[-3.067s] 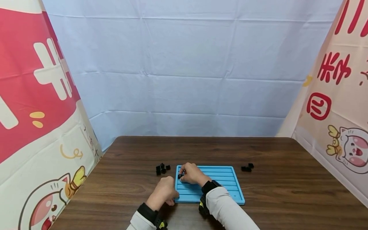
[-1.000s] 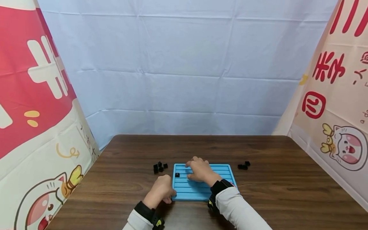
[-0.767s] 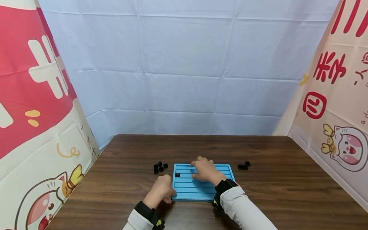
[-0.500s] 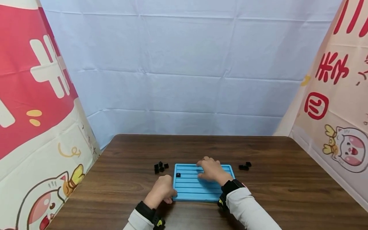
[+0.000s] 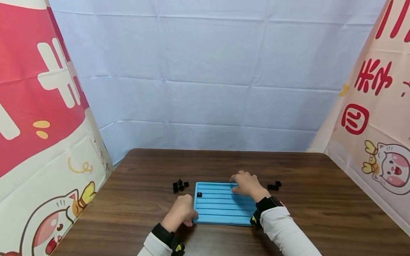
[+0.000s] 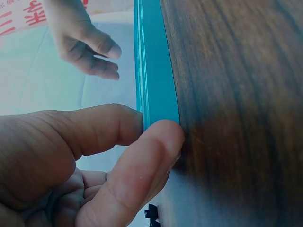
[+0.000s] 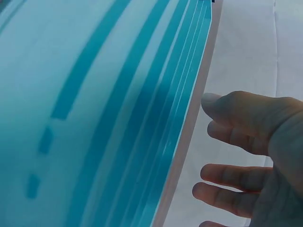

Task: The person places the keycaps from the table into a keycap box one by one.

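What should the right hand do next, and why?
Probably reach right and pick up one of the black pieces lying beside the blue tray. The right hand looks empty and is close to them, one black block already sits on the tray, and the left hand pinches the tray's edge, which should steady it.

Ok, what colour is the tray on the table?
Light blue: the tray shows best in the head view.
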`<state>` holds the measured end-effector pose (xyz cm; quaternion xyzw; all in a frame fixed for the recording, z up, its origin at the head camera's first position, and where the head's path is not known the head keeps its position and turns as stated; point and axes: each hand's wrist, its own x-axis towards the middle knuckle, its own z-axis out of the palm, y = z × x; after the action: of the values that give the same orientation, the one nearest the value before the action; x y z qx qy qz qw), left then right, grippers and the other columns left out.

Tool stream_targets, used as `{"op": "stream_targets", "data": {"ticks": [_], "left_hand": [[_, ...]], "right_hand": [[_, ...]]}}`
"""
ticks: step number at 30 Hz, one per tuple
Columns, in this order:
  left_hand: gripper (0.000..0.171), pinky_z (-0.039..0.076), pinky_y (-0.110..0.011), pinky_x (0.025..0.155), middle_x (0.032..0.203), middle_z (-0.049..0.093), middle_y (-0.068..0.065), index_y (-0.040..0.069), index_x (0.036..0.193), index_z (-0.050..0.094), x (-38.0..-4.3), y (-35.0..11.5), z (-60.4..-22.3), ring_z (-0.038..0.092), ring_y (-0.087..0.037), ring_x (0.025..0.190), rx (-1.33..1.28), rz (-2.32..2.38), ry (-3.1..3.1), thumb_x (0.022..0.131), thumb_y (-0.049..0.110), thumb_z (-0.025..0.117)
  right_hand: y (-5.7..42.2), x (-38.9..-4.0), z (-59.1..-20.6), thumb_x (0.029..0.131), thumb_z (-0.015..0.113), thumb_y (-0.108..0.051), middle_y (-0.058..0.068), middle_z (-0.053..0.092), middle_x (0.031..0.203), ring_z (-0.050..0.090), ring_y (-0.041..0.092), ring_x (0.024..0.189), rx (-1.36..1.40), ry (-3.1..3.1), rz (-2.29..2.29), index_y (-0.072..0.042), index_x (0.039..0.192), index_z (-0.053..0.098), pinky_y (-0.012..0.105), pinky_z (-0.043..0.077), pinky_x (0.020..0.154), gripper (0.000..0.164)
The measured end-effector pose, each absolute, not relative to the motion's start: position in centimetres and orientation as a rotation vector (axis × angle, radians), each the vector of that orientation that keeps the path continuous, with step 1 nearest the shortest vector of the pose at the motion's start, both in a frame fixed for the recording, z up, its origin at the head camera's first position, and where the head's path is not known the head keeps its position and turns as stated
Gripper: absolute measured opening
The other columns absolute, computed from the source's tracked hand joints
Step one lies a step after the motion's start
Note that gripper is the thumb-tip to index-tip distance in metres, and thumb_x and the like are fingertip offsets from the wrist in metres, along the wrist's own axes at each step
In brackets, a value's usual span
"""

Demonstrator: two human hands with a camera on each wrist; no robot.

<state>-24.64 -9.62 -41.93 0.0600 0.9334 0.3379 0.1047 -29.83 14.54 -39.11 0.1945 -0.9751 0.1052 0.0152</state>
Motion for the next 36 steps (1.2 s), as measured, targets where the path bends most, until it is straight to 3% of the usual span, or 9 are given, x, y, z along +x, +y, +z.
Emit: {"op": "stream_targets", "data": {"ticks": [23, 36], "left_hand": [[0.014, 0.047, -0.027, 0.04, 0.042, 0.053, -0.007, 0.0, 0.065, 0.057, -24.8, -9.7, -42.1, 0.054, -0.014, 0.035, 0.199, 0.988, 2.738, 0.074, -0.004, 0.068], [0.01, 0.047, -0.027, 0.039, 0.042, 0.053, -0.007, -0.004, 0.071, 0.059, -24.8, -9.7, -42.2, 0.055, -0.016, 0.035, 0.171, 1.032, 2.741, 0.074, -0.005, 0.069]], "right_hand": [[19.1, -29.7, -40.3, 0.088, 0.064, -0.017, 0.016, 0.054, 0.108, 0.052, 0.038, 0.1, 0.476, -3.02, 0.478, -0.005, 0.115, 0.063, 0.058, 0.038, 0.079, 0.029], [22.6, -30.2, -41.5, 0.087, 0.059, -0.001, 0.024, 0.053, 0.112, 0.05, 0.044, 0.102, 0.43, -3.012, 0.456, 0.001, 0.116, 0.061, 0.062, 0.037, 0.079, 0.028]]}}
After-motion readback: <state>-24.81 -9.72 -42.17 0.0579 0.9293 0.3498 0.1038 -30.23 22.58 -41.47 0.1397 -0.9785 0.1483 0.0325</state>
